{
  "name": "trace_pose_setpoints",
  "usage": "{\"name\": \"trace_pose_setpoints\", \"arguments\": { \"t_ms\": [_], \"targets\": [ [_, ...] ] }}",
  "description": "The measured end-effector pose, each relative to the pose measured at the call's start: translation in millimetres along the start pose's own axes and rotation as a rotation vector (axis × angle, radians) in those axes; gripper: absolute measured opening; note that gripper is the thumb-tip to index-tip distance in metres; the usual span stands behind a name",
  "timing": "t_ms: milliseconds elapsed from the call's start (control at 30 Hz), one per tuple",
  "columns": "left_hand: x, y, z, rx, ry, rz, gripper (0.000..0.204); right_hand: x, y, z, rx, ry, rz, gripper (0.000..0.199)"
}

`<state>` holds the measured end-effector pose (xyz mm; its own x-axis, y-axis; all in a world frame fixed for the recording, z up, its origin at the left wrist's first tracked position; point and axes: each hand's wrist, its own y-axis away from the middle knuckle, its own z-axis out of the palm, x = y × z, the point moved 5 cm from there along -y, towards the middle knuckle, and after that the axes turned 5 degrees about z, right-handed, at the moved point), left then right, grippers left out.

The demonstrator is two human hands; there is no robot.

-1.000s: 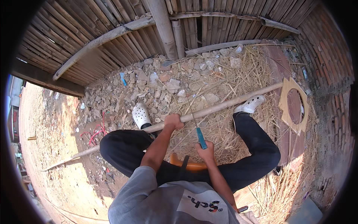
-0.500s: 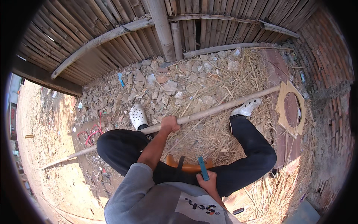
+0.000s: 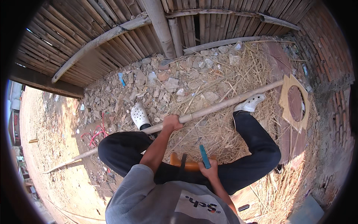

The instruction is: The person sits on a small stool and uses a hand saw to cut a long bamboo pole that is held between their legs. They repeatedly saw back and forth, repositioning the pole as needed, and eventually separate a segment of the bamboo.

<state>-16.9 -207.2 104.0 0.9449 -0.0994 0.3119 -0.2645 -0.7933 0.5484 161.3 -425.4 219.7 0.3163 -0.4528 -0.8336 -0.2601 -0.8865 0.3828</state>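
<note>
Head view, looking down at a seated person whose legs in dark trousers spread to either side, white perforated clogs on both feet. The left hand [image 3: 172, 122] has its grip closed around a long pale bamboo pole [image 3: 223, 105], fingers wrapped over the top of it. The pole runs slantwise across the whole scene, from the sandy ground at lower left, over the left thigh, past the left clog [image 3: 140, 115] and up toward the right clog [image 3: 250, 103], which touches it or lies just beside it. The right hand [image 3: 209, 171] is drawn back close to the body, its grip clamped on a tool with a blue handle [image 3: 204, 156]; the handle points up and away from the hand, toward the pole but well short of it. The blade end of the tool is thin and hard to make out against the straw, so its kind cannot be told for certain. Just left of the right hand, between the thighs, lies an orange object [image 3: 186, 164] with a dark strap across it. Dry straw [image 3: 223, 130] covers the ground under the legs, and broken rubble [image 3: 164, 80] lies beyond it against a bamboo-slat fence [image 3: 112, 44]. A flat board with a round hole [image 3: 294, 102] lies at right beside a brick wall [image 3: 328, 74].
</note>
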Motion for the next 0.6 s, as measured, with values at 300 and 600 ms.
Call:
{"name": "trace_pose_setpoints", "arguments": {
  "t_ms": [300, 600],
  "targets": [
    [16, -36, 26, -0.001, -0.038, 0.022, 0.039, 23, 12, -37, -0.029, -0.088, -0.001, 0.025],
    [44, -90, 31, 0.011, -0.077, -0.006, 0.048, 38, -56, -58, 0.013, -0.08, -0.055, 0.022]
  ]
}}
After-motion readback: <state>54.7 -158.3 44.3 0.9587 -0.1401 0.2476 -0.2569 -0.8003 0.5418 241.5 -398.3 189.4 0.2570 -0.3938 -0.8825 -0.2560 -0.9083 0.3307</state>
